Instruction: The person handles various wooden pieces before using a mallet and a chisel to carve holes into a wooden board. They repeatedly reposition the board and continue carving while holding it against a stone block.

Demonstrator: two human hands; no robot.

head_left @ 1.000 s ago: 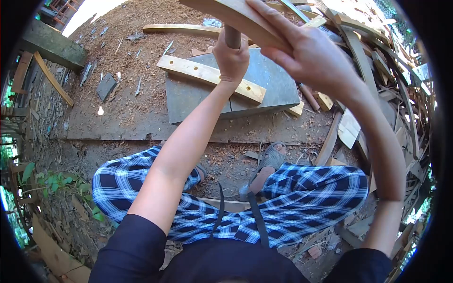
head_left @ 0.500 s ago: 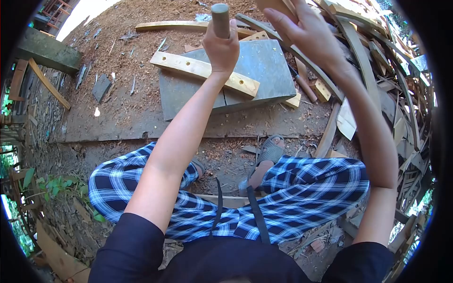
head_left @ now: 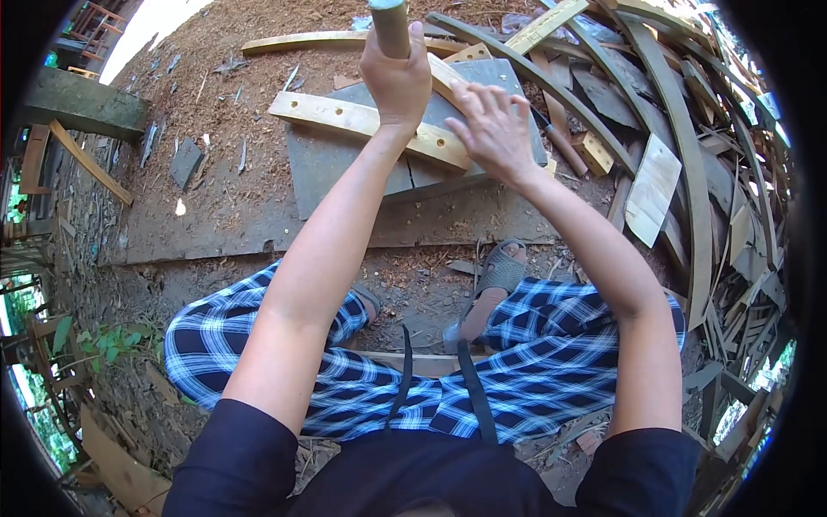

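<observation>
My left hand is wrapped round a thick round wooden handle, held upright over a grey block. Its lower end is hidden in my fist. On the block lies a pale wooden bar with several round holes, passing below my left wrist. My right hand is over the block's right part, its fingers bent over the near end of a light wooden piece. This piece slants up toward my left hand. Whether the bar and the piece touch cannot be made out.
Right of the block are a dark-bladed tool with a round wooden handle and a small drilled wood block. Long curved wood strips and scraps pile up at the right. A concrete beam is at upper left; wood chips cover the ground.
My right hand has come down and left from the upper right, with the wooden piece now angled over the block. My left hand and the handle have moved slightly up and left.
</observation>
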